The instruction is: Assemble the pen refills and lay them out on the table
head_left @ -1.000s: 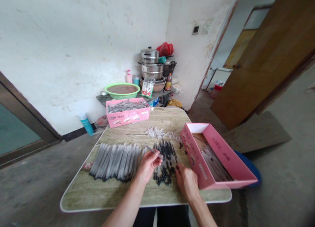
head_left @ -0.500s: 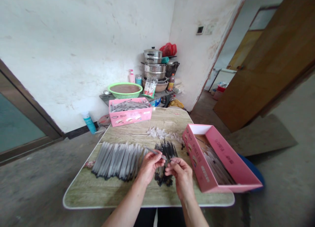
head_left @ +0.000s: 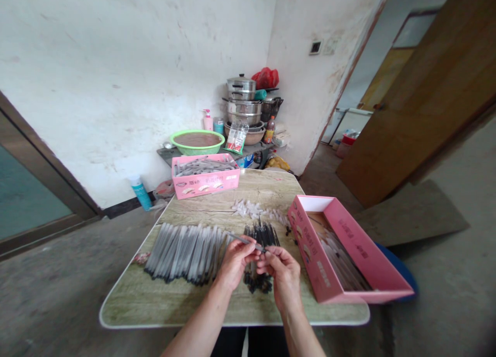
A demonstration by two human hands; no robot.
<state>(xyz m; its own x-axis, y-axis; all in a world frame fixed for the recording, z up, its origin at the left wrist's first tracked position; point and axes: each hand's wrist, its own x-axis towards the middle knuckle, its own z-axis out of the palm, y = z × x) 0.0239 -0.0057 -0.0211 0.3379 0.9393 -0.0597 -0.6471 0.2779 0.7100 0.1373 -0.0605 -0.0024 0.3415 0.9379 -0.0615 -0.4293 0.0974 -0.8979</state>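
My left hand [head_left: 235, 258] is closed round a slim grey pen [head_left: 248, 242], which slants down toward my right hand. The fingertips of my right hand [head_left: 282, 269] pinch at the pen's lower end, where something small and dark shows; I cannot make out its form. To the left lies a wide row of frosted pen barrels [head_left: 186, 251] with black ends toward me. Beneath and behind my hands is a bunch of thin black refills [head_left: 266, 235], with small black pieces [head_left: 258, 283] at its near end. Small clear plastic pieces [head_left: 248, 208] lie scattered beyond them.
A pink box [head_left: 207, 184] full of pens stands at the table's far left. Another pink box [head_left: 318, 259], holding more slender pieces, sits along the right edge of the wood-patterned table [head_left: 155, 308]. Behind are a green basin [head_left: 197, 150] and stacked steel pots [head_left: 243, 109].
My right hand has moved slightly left and up, so its fingertips now meet the pen's lower end. My left hand has stayed nearly still.
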